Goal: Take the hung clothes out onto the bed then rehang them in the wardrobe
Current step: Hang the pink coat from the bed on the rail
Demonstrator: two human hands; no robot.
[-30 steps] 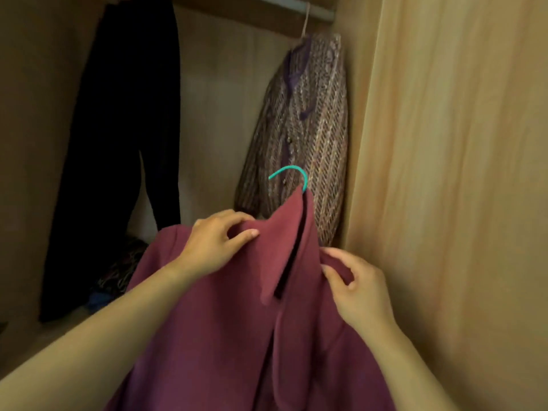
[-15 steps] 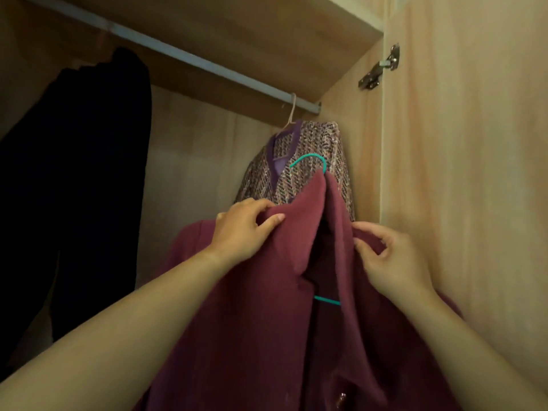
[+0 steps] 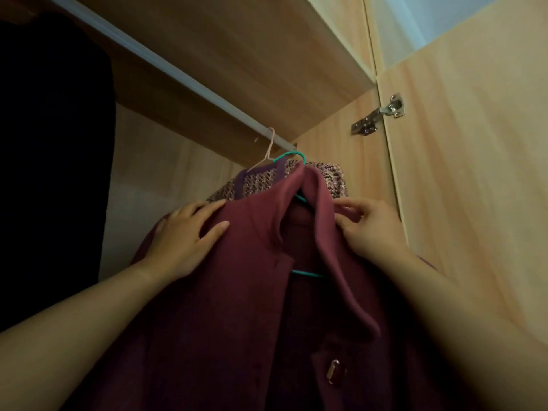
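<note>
I hold a maroon coat (image 3: pixel 252 292) up inside the wardrobe on a teal hanger (image 3: pixel 292 158). My left hand (image 3: pixel 189 235) grips the coat's left shoulder, thumb on the front. My right hand (image 3: pixel 367 226) pinches the fabric at the right shoulder beside the collar. The teal hook sits just below the right end of the white hanging rail (image 3: pixel 178 74); whether it touches the rail I cannot tell. Directly behind the coat hangs a tweed jacket (image 3: pixel 255 183) on a pale pink hanger (image 3: pixel 268 149), which is hooked on the rail.
A black garment (image 3: pixel 53 143) hangs at the left of the wardrobe. The open wooden door (image 3: pixel 474 188) stands close on the right, with a metal hinge (image 3: pixel 382 115) at its top. A wooden shelf (image 3: pixel 237 54) runs above the rail.
Both hands have lifted the maroon coat upward. The teal hook has risen from mid-height of the tweed jacket to just under the rail. The view has tilted up.
</note>
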